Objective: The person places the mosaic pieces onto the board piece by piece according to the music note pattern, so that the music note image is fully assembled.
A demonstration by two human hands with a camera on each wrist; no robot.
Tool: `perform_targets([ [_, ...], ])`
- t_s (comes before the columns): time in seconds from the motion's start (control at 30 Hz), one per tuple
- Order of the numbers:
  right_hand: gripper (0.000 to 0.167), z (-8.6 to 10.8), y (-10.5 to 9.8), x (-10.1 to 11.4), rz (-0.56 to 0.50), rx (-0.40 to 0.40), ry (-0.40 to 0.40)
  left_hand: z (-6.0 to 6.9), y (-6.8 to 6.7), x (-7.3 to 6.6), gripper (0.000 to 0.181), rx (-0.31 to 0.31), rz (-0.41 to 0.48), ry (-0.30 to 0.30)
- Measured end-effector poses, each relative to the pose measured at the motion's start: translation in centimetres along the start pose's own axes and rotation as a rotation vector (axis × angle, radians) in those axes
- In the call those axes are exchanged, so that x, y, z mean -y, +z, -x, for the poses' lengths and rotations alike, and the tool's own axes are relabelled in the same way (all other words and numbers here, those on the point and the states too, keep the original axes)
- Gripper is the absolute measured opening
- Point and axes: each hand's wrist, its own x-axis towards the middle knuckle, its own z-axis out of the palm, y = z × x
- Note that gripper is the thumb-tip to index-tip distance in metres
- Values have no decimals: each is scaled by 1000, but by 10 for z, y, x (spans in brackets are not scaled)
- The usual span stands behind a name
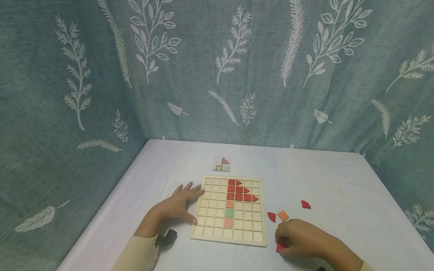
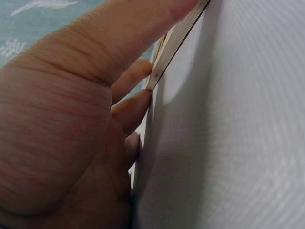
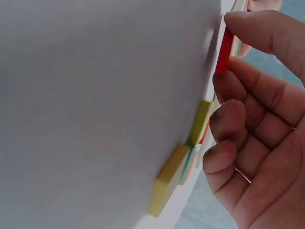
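1. The right hand (image 1: pixel 301 237) has its thumb and index finger narrowed on a red piece (image 3: pixel 224 52), pinching it by opposite edges; its other fingers are curled in. The piece is near the lower right corner of the grid board (image 1: pixel 228 241); whether it touches the desk (image 1: pixel 339 180) I cannot tell.
2. The left hand (image 1: pixel 179 205) has its fingers spread wide, thumb and fingertips at the board's left edge, partly covering that rim.
3. The board lies flat on the desk. Red squares and triangles fill parts of its top three rows; below them, in one column, sit an orange tile (image 1: pixel 229 204), a green tile (image 1: pixel 229 213) and a pink tile (image 1: pixel 228 223).
4. Just beyond the right hand lie a loose orange square (image 1: pixel 283 215) and a red quarter-round (image 1: pixel 271 216), the latter near the board's right edge. A second red quarter-round (image 1: pixel 306 204) lies farther right, well apart.
5. The right hand blocks much of the head view of two yellow blocks (image 3: pixel 169 181); the right wrist view shows them beside its curled fingers.
6. A pattern card (image 1: pixel 222 164) lies beyond the board's far edge.
7. A dark device (image 1: pixel 167 238) juts from the left wrist, near the board's lower left corner.
8. Leaf-patterned cloth (image 1: pixel 203 94) hangs behind the desk and at its sides.
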Motion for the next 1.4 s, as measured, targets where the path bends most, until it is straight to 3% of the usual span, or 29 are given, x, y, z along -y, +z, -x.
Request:
perform_targets([
  [0.13,11,-12,-1,6,10,-4,-18,0,1,0,113,6,-4,-1],
  [0.47,19,-48,1,29,78,-51,-172,-2,7,1,113,10,4,-15],
  [0.87,7,-86,2,52,143,-94,-275,-2,4,-2,114,11,-14,-6],
  [1.27,22,-112,11,65,226,-92,-331,1,0,-2,113,-2,-14,-1],
  [1.4,23,-114,10,65,210,-99,-305,2,-1,-2,113,-1,-16,-6],
])
